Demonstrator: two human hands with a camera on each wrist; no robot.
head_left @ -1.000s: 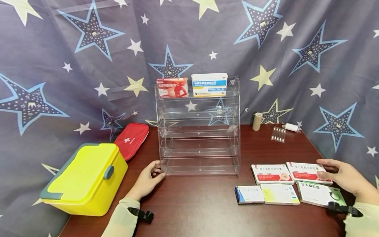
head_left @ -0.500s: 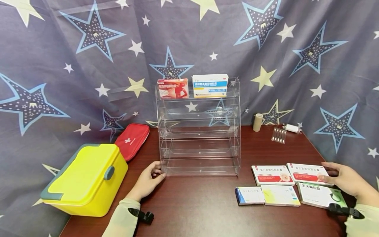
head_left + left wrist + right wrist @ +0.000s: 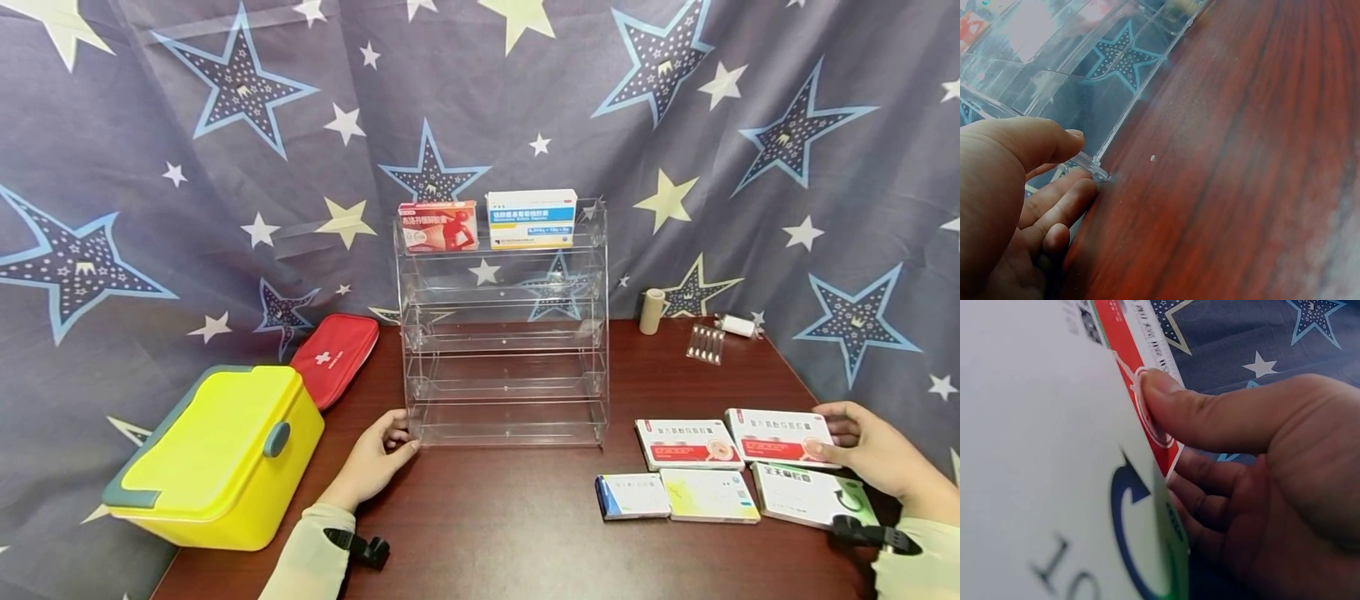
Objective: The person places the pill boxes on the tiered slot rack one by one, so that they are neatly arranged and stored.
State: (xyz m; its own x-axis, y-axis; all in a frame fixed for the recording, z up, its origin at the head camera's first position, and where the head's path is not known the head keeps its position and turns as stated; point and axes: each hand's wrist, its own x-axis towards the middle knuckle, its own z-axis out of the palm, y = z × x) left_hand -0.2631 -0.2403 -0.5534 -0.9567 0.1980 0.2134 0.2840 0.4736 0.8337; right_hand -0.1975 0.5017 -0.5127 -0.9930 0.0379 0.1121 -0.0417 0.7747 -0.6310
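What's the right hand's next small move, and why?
Probably lift the rightmost red-and-white box clear of its neighbours: the right hand pinches its end, thumb on its face, while the left hand holds a corner of the clear rack, whose lower tiers hold none.

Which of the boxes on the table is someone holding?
The rightmost red-and-white box, in the table's back row of boxes. Only this one is pinched by the right hand.
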